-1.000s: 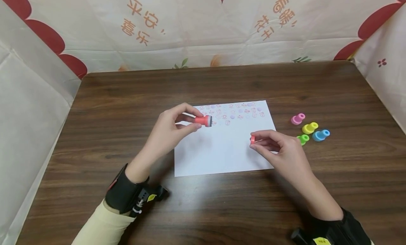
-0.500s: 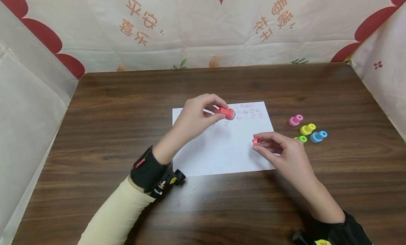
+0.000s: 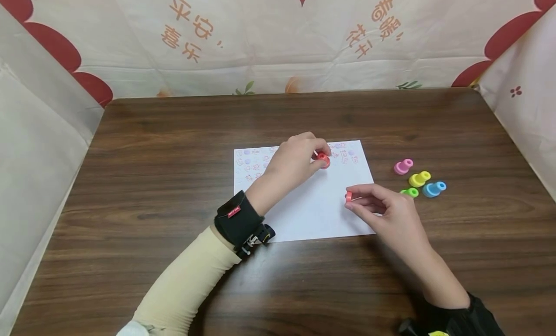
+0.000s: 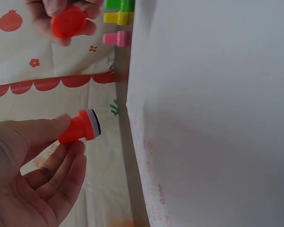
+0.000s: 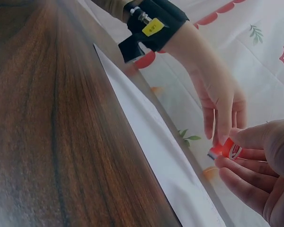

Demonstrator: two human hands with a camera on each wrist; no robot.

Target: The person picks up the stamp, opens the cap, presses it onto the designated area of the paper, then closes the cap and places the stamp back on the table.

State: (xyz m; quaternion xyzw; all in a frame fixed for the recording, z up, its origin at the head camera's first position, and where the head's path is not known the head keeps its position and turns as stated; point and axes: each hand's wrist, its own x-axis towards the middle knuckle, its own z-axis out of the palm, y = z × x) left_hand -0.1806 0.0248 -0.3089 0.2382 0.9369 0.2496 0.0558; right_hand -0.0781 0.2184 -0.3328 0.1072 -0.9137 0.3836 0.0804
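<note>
Between thumb and fingertips my left hand (image 3: 293,158) pinches a red stamp (image 3: 323,161), held over the upper right part of a white sheet of paper (image 3: 312,205). In the left wrist view the stamp's pale, dark-edged face (image 4: 95,124) points toward the sheet, a gap apart from it. Small red and purple prints (image 3: 254,164) run along the sheet's far part, partly hidden by the left hand. A small round red cap (image 3: 349,196) is pinched in my right hand (image 3: 391,210), above the sheet's right side.
To the right of the sheet stand a pink stamp (image 3: 403,166), a yellow stamp (image 3: 419,179), a blue stamp (image 3: 434,189) and a green stamp (image 3: 410,192), the last partly behind the right hand. A printed cloth (image 3: 278,41) hangs behind the brown table (image 3: 173,133).
The left hand has moved right across the sheet with the red stamp, whose face has turned from sideways to downward. The right hand has hardly moved, still pinching the cap.
</note>
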